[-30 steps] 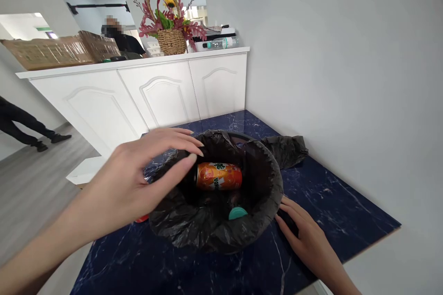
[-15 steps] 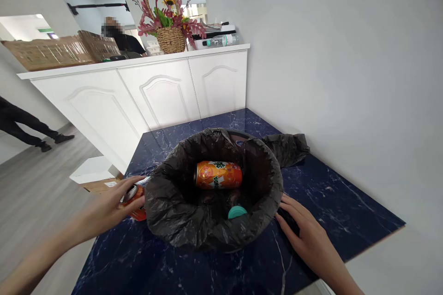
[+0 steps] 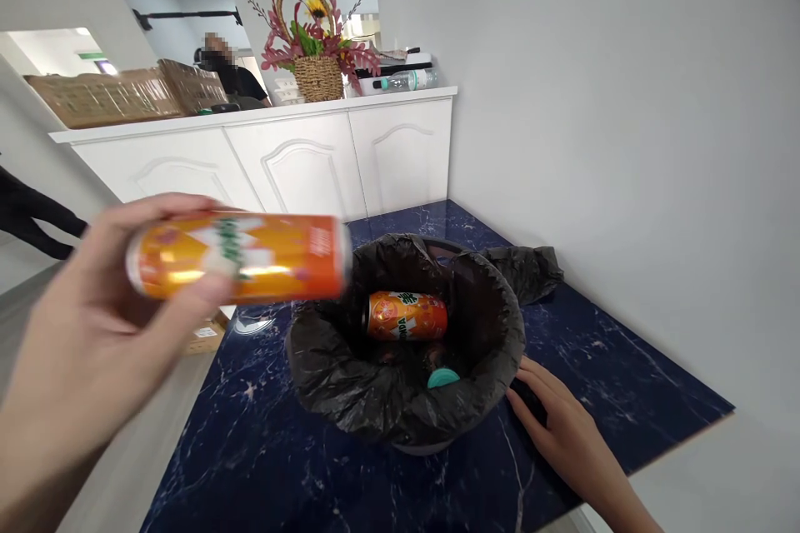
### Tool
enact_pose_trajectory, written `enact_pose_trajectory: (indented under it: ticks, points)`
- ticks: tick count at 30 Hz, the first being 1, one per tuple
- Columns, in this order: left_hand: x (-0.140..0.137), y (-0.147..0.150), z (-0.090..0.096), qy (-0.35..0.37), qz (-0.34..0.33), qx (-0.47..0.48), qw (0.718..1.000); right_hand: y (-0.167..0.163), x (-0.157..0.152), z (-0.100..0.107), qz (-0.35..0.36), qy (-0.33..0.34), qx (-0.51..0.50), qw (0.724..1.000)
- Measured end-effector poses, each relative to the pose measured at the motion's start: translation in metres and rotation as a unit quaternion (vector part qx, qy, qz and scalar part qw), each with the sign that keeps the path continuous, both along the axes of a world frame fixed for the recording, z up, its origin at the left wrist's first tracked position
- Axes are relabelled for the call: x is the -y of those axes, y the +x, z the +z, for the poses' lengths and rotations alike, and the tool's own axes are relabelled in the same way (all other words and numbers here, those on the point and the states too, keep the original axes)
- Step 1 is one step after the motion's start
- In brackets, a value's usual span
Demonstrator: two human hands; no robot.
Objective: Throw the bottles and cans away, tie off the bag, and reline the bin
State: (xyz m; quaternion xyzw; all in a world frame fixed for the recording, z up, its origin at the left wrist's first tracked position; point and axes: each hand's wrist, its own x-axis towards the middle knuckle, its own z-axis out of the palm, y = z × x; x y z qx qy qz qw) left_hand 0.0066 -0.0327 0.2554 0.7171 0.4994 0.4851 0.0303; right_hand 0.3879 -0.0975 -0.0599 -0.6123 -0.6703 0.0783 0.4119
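Observation:
My left hand (image 3: 118, 300) grips an orange soda can (image 3: 287, 258), held sideways in the air just left of the bin, its far end over the rim. The can is blurred by motion. A bin (image 3: 431, 450) lined with a black plastic bag (image 3: 350, 391) stands on the dark blue marbled table. Inside lie another orange soda can (image 3: 406, 316) on its side and a teal cap (image 3: 442, 377); what the cap belongs to is hard to make out. My right hand (image 3: 562, 425) lies against the bin's right side, fingers stretched out and thumb apart.
A loose part of black bag (image 3: 528, 271) spreads behind the bin. A shiny round mark or disc (image 3: 253, 325) shows on the table (image 3: 250, 425). Behind stand a white cabinet (image 3: 300, 175) with a flower basket (image 3: 318, 79), a bottle (image 3: 409, 81) and cardboard boxes (image 3: 106, 96). Two people are farther back.
My left hand has lifted the can off the table from the bin's left side and turned it sideways. My right hand stays by the bin. The view has shifted slightly.

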Motion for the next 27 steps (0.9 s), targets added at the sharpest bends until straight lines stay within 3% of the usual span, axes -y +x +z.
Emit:
enact_pose_trajectory:
  ticks: [3, 6, 11, 14, 17, 19, 23, 25, 27]
  points:
    - [0.008, 0.04, -0.001, -0.054, -0.19, -0.055, 0.979, -0.001, 0.0, 0.001, 0.001, -0.016, -0.012, 1.0]
    - [0.004, 0.064, -0.009, -0.121, -0.261, -0.134, 0.948, -0.001, -0.001, 0.003, 0.006, -0.025, -0.024, 0.999]
    - [-0.005, 0.061, -0.008, -0.133, -0.241, -0.183, 0.944, -0.001, -0.006, 0.027, 0.045, -0.058, -0.091, 0.993]
    - [-0.013, 0.047, -0.007, -0.139, -0.163, -0.126, 0.969, -0.005, -0.012, 0.067, 0.104, -0.108, -0.188, 0.971]
    - [-0.028, 0.028, -0.014, -0.212, -0.09, -0.049, 0.972, -0.013, -0.021, 0.119, 0.144, -0.154, -0.331, 0.92]
    - [-0.039, 0.018, -0.023, -0.328, -0.092, -0.005, 0.94, -0.018, -0.028, 0.149, 0.159, -0.176, -0.406, 0.883]
    - [-0.054, 0.01, -0.038, -0.56, -0.195, 0.1, 0.799, -0.019, -0.045, 0.187, 0.202, -0.256, -0.471, 0.82]
    - [-0.055, 0.013, -0.04, -0.598, -0.235, 0.151, 0.752, -0.016, -0.05, 0.201, 0.208, -0.292, -0.484, 0.798]
    - [-0.053, 0.017, -0.038, -0.605, -0.249, 0.187, 0.733, -0.013, -0.051, 0.214, 0.217, -0.307, -0.492, 0.786]
